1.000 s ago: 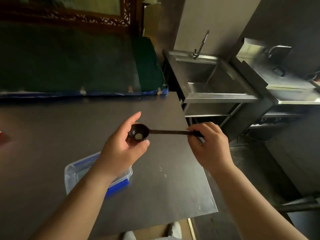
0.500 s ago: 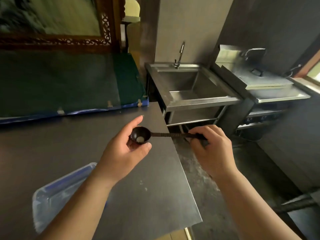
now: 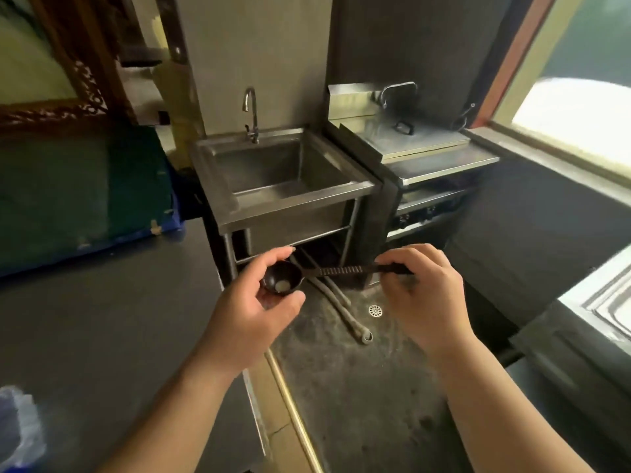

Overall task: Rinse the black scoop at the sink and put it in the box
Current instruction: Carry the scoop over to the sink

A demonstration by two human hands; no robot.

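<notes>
I hold the black scoop [image 3: 336, 271] level in front of me, over the floor below the sink. My left hand [image 3: 252, 303] cups its round bowl, which has a pale blob in it. My right hand [image 3: 421, 291] pinches the far end of the ribbed handle. The steel sink [image 3: 300, 194] with its curved tap [image 3: 251, 112] stands straight ahead, beyond the scoop. The clear plastic box [image 3: 18, 428] with blue trim shows only as a blurred corner at the bottom left, on the dark table [image 3: 102, 319].
To the right of the sink stands a steel unit with a lidded pan [image 3: 415, 139]. Grey hoses [image 3: 345, 310] and a round floor drain [image 3: 375, 310] lie on the wet floor under my hands. A window ledge [image 3: 560, 158] runs along the right.
The view has swung right and moved toward the sink, which is now larger and centred. The box has slid to the bottom-left corner. Both hands keep the same hold on the scoop.
</notes>
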